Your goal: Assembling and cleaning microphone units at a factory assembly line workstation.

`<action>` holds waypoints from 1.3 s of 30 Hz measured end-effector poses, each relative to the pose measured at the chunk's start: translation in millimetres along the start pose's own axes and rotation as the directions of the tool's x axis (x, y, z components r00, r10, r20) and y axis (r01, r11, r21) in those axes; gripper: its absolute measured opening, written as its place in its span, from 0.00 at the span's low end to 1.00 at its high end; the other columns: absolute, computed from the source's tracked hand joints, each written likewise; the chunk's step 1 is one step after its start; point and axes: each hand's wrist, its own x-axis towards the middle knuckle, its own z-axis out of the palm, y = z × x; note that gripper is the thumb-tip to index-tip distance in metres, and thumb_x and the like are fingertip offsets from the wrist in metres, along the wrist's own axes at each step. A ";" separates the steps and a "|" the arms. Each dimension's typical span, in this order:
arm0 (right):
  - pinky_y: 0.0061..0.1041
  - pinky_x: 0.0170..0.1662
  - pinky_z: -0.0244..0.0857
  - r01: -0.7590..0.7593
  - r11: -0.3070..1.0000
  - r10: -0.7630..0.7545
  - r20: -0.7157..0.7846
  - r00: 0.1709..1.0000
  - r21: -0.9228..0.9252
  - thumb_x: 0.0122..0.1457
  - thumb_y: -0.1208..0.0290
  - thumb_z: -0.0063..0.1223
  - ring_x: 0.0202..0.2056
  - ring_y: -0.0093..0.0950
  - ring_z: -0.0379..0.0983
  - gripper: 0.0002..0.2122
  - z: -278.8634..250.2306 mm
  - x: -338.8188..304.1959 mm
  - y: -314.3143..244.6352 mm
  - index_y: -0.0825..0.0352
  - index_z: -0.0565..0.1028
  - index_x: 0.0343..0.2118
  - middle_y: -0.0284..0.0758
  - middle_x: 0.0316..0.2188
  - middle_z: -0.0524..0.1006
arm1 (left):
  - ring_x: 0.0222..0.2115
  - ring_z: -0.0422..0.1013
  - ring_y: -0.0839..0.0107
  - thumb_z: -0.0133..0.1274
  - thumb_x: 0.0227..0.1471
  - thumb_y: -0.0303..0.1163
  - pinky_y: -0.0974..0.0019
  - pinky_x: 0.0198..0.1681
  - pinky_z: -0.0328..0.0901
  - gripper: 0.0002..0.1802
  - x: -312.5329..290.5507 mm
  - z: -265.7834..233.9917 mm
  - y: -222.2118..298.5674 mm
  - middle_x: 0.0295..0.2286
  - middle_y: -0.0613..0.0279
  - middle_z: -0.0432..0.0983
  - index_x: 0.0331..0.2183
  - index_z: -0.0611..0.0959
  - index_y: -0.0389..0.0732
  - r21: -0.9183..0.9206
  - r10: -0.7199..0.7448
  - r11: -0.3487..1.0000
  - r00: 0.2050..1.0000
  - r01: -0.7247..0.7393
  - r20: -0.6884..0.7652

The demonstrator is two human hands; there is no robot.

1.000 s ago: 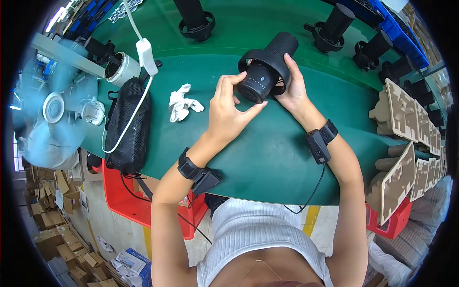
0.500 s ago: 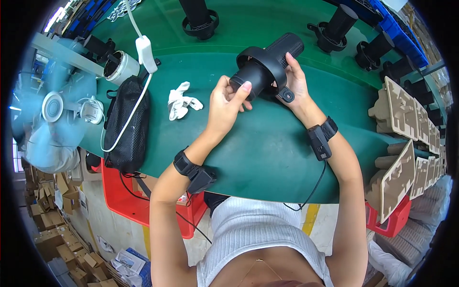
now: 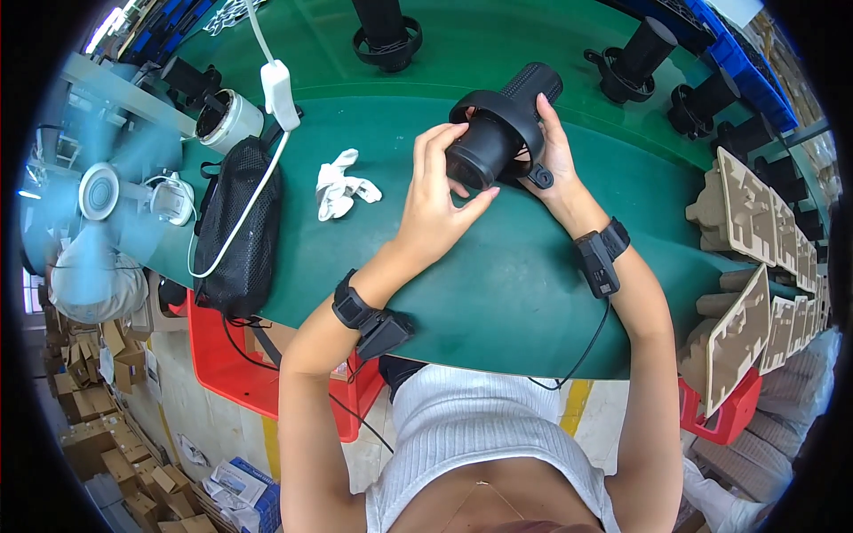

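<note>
Both hands are on a black cylinder (image 3: 484, 151) with a wide ring collar and a finely dimpled far end, tilted above the green table. My left hand (image 3: 435, 195) curves round its smooth near end, fingertips on the left side and thumb by the lower rim. My right hand (image 3: 558, 164) grips it from the right, fingers along the dimpled part. A small black tab with a round hole (image 3: 540, 176) sticks out of the collar near my right palm. Part of the right fingers is hidden behind the cylinder.
White gloves or cloth (image 3: 342, 185) and a black mesh pouch (image 3: 238, 226) lie to the left, by a white cable switch (image 3: 280, 93) and a spinning fan (image 3: 99, 191). Similar black cylinders (image 3: 644, 51) stand at the back. Moulded cardboard trays (image 3: 751, 209) stand at right.
My left hand has spread its thumb and fingers wider and shifted its hold round the near end. The cylinder has tipped slightly and moved a little to the right.
</note>
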 end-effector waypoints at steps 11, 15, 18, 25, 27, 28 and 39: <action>0.34 0.53 0.62 -0.038 0.999 0.039 -0.053 0.998 0.015 0.56 0.43 0.39 0.47 0.34 0.69 0.31 -2.7 0.9 -0.5 0.68 0.66 0.50 0.43 0.47 0.71 | 0.38 0.69 0.68 0.61 0.37 0.19 0.73 0.29 0.70 0.40 -0.2 -0.1 -1.5 0.49 0.52 0.56 0.53 0.61 0.38 0.052 0.051 0.997 0.999 -0.052 0.020; 0.34 0.52 0.62 -0.039 0.999 0.040 -0.071 0.997 0.020 0.55 0.43 0.42 0.47 0.34 0.70 0.30 0.3 -0.2 -0.8 0.67 0.67 0.49 0.43 0.46 0.71 | 0.38 0.68 0.69 0.61 0.37 0.19 0.73 0.30 0.70 0.38 0.6 -1.8 1.6 0.48 0.52 0.57 0.52 0.63 0.38 0.135 0.096 0.986 0.995 -0.100 0.040; 0.35 0.53 0.61 -0.039 0.999 0.040 -0.065 0.997 0.026 0.55 0.43 0.42 0.47 0.33 0.69 0.30 1.7 -1.6 -2.3 0.67 0.67 0.49 0.42 0.46 0.72 | 0.38 0.69 0.70 0.61 0.37 0.20 0.73 0.30 0.69 0.37 0.5 0.4 0.6 0.48 0.53 0.58 0.51 0.65 0.37 0.080 0.052 0.996 0.998 -0.049 -0.025; 0.31 0.48 0.63 -0.068 0.996 0.069 -0.007 0.998 0.052 0.55 0.46 0.45 0.40 0.27 0.71 0.25 -0.3 -2.8 -2.0 0.64 0.70 0.45 0.35 0.39 0.75 | 0.35 0.71 0.72 0.64 0.37 0.23 0.75 0.30 0.67 0.36 1.1 -0.8 0.0 0.42 0.55 0.67 0.49 0.65 0.35 0.013 -0.074 0.997 0.993 0.075 -0.090; 0.34 0.54 0.59 -0.113 0.985 0.102 0.088 0.991 0.128 0.57 0.47 0.42 0.46 0.33 0.70 0.27 -3.3 -2.1 -3.4 0.67 0.68 0.48 0.40 0.45 0.73 | 0.35 0.71 0.73 0.64 0.37 0.24 0.75 0.30 0.66 0.36 1.3 -0.3 -0.5 0.40 0.55 0.68 0.48 0.65 0.34 0.003 -0.085 0.996 0.991 0.086 -0.105; 0.34 0.54 0.59 -0.114 0.985 0.103 0.089 0.991 0.129 0.57 0.47 0.42 0.46 0.33 0.70 0.27 -2.2 -2.0 -2.3 0.67 0.68 0.48 0.40 0.45 0.73 | 0.34 0.70 0.72 0.65 0.36 0.26 0.75 0.29 0.66 0.35 1.4 -0.1 -2.3 0.39 0.55 0.68 0.46 0.66 0.34 -0.021 -0.085 0.996 0.988 0.083 -0.133; 0.34 0.55 0.55 -0.003 0.999 0.000 0.057 0.998 0.045 0.55 0.55 0.50 0.47 0.31 0.67 0.22 3.0 -3.0 -0.5 0.67 0.68 0.45 0.38 0.43 0.73 | 0.21 0.71 0.74 0.52 0.52 0.45 0.76 0.25 0.66 0.21 4.2 -8.7 -8.5 0.26 0.58 0.72 0.33 0.70 0.35 -0.599 -0.519 0.633 0.843 0.491 0.142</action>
